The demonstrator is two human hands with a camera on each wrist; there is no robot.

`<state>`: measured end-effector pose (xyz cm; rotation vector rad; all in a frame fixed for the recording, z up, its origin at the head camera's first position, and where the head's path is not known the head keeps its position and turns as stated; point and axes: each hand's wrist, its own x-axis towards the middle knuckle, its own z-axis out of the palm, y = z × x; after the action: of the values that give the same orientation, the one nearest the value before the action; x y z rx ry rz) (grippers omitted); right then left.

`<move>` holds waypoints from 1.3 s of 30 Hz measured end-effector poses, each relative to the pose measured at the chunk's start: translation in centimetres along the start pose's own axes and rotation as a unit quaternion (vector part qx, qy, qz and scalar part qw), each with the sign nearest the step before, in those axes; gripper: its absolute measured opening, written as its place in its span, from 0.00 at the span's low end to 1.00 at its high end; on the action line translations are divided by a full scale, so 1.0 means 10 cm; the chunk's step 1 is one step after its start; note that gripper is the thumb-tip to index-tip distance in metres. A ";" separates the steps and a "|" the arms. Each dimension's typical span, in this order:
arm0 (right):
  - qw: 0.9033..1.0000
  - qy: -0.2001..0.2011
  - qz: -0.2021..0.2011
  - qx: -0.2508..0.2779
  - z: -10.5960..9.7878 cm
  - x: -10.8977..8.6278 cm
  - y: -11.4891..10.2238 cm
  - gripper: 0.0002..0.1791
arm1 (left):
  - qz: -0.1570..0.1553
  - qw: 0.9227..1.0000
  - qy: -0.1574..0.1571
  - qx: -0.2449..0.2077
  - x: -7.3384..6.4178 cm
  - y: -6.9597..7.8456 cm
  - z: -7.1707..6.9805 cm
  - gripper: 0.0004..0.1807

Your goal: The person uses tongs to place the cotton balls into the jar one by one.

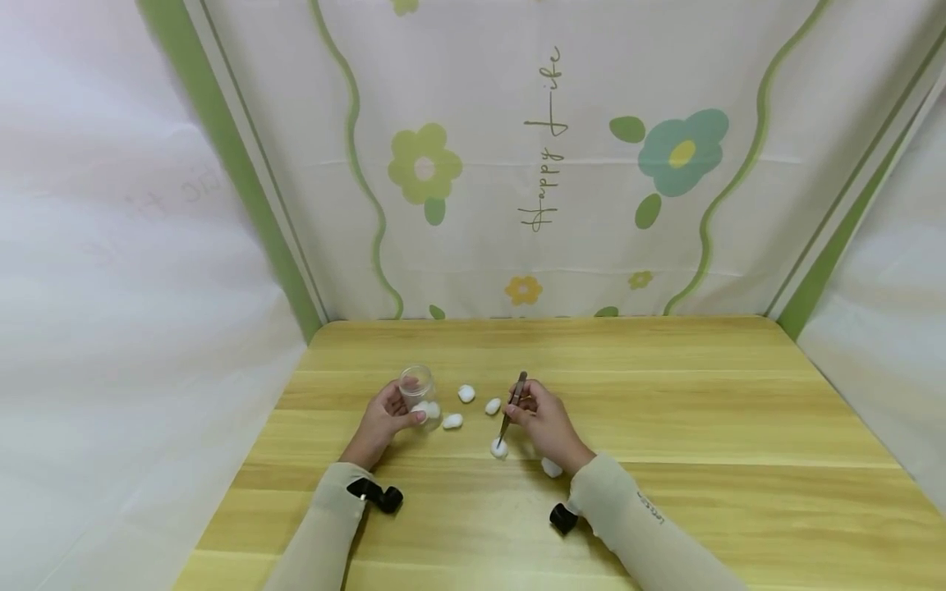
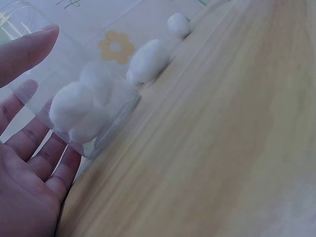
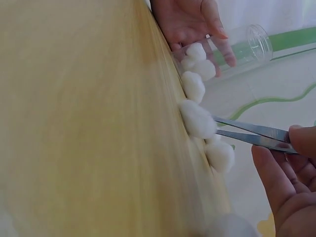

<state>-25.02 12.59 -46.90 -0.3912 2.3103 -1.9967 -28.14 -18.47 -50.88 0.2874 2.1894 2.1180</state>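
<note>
My left hand (image 1: 378, 425) holds a clear jar (image 1: 418, 386) upright on the table, thumb on one side and fingers on the other. Several cotton balls (image 2: 71, 106) lie at the jar's bottom, and its mouth has no lid. Between the thumb and fingers of my right hand (image 1: 545, 420) is a pair of metal tweezers (image 3: 261, 141), pointing down. The tweezer tips meet a cotton ball (image 1: 498, 448) on the table; the tines stand slightly apart. I cannot tell whether they pinch it or only touch it.
Loose cotton balls lie between the hands: one beside the jar (image 1: 452, 421), one farther back (image 1: 466, 393) and one near the right fingers (image 1: 493, 405). Another cotton ball (image 1: 551, 467) sits under the right wrist. A flowered curtain (image 1: 473, 246) rises behind the wooden table (image 1: 665, 386).
</note>
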 end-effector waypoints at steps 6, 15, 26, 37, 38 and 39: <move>0.999 0.003 0.015 0.036 0.01 -0.01 -0.03 0.10 | 0.001 1.000 0.002 0.008 0.00 0.00 0.00 0.38; 0.999 0.001 0.020 0.039 -0.01 0.00 -0.01 0.11 | -0.009 1.000 -0.001 0.005 0.01 0.01 0.00 0.39; 0.999 0.015 0.017 0.049 -0.02 0.07 0.23 0.15 | 0.009 1.000 -0.009 -0.009 0.00 0.01 0.01 0.37; 0.998 0.015 0.021 0.058 -0.04 0.09 0.22 0.15 | 0.015 1.000 -0.007 -0.006 0.00 -0.01 0.00 0.37; 0.998 0.019 0.023 0.059 -0.04 0.10 0.21 0.15 | 0.015 1.000 -0.008 -0.005 0.01 -0.01 0.00 0.37; 0.998 0.021 0.025 0.062 -0.04 0.10 0.22 0.15 | 0.016 1.000 -0.009 -0.004 0.01 -0.02 0.00 0.37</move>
<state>-26.41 13.05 -48.83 -0.2830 2.1824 -2.1297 -28.24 -18.50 -51.02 0.3410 2.1802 2.1321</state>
